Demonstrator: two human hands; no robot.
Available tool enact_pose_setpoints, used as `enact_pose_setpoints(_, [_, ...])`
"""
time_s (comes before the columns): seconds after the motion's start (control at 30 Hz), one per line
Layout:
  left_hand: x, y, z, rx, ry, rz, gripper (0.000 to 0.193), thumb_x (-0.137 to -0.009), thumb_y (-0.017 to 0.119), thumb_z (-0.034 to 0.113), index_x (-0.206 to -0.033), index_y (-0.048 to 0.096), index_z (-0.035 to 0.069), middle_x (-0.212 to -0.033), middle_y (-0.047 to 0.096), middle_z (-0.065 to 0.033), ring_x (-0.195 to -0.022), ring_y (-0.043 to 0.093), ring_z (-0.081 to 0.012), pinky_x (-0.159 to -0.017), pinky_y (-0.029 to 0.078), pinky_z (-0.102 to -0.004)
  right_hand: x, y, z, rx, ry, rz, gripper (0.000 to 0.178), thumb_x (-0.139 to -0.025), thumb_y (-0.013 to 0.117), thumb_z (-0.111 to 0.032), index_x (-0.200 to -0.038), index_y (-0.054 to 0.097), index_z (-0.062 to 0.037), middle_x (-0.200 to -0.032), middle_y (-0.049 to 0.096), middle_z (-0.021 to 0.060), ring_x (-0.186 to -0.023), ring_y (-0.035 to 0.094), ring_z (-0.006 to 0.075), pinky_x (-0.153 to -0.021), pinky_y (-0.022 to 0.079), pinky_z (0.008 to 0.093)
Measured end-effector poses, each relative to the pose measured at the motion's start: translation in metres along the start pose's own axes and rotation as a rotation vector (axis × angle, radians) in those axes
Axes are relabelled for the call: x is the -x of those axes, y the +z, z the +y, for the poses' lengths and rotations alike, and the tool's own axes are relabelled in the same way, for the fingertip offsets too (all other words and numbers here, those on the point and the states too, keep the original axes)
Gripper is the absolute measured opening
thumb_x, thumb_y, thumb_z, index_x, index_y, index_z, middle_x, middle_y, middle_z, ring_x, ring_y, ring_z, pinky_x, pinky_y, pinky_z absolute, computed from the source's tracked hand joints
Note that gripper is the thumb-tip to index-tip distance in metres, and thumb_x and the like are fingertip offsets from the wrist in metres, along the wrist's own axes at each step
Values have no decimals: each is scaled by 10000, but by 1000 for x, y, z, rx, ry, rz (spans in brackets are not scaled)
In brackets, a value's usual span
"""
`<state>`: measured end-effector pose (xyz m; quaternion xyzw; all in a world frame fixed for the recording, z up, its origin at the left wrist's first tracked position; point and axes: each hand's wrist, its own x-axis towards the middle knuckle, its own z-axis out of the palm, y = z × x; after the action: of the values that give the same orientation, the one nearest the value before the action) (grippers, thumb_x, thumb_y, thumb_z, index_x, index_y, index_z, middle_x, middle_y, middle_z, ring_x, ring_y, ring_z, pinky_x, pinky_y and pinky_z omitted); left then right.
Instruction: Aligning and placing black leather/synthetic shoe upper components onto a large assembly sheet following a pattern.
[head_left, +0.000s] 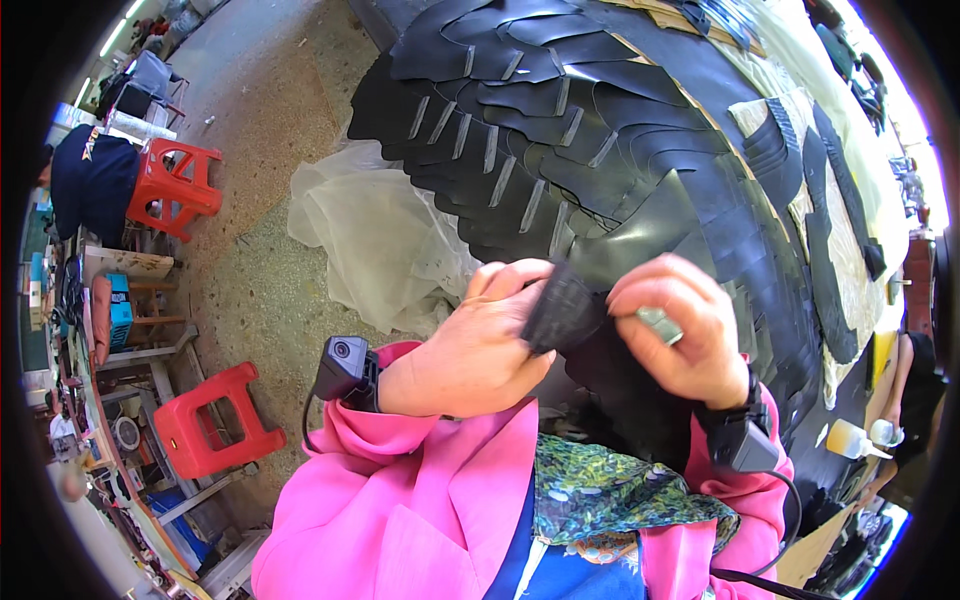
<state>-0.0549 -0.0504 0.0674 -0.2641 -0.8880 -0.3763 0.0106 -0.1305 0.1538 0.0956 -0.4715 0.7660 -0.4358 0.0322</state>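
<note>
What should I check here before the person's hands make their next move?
1. Left hand has hold of the dark piece: ok.
2. Right hand is free: not ok; a small pale object sits among its fingers.
3. Dark piece's edge is undamaged: cannot tell; it looks blurred.
4. Black pieces lie singly, without overlap: not ok; many overlap.
5. Bottle with yellowish contents is clear of both hands: ok; it is off to the right.
6. Red stool nearest the person is clear of both hands: ok.
</note>
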Motion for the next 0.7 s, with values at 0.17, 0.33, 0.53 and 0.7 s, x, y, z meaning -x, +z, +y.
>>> enact_pose_setpoints(0.17, [21, 16, 11, 824, -415, 8, 269, -863, 561, 130, -1099, 541, 3, -1043, 561, -99, -969, 508, -197, -842, 408, -336, 9, 25, -23, 147, 24, -4, 348, -663, 684, -69, -989, 571, -22, -1031, 541, 126, -945, 547, 296, -788, 456, 378])
enact_pose_setpoints(0.33, [28, 34, 12, 1199, -351, 146, 317, -917, 545, 201, -1149, 515, -14, -1021, 565, -31, -944, 474, -94, -839, 415, -271, 16, 35, -32, 400, 76, -69, 459, -658, 687, -131, -1080, 547, -18, -1045, 521, 114, -978, 498, 297, -867, 387, 398])
enact_pose_setpoints(0.53, [32, 44, -1, 1106, -342, 137, 315, -897, 580, 179, -1142, 517, -8, -997, 564, -36, -931, 482, -91, -821, 417, -260, 16, 36, -35, 266, 131, -171, 529, -691, 661, -150, -1164, 487, 11, -1057, 534, 147, -972, 514, 306, -865, 393, 389])
enact_pose_setpoints(0.7, [32, 48, -11, 1143, -400, 143, 303, -846, 650, 154, -1078, 541, -7, -948, 568, -17, -874, 502, -77, -771, 435, -249, 15, 41, -28, 129, 125, -204, 573, -695, 637, -118, -1205, 430, 43, -1067, 547, 188, -963, 530, 333, -861, 417, 396])
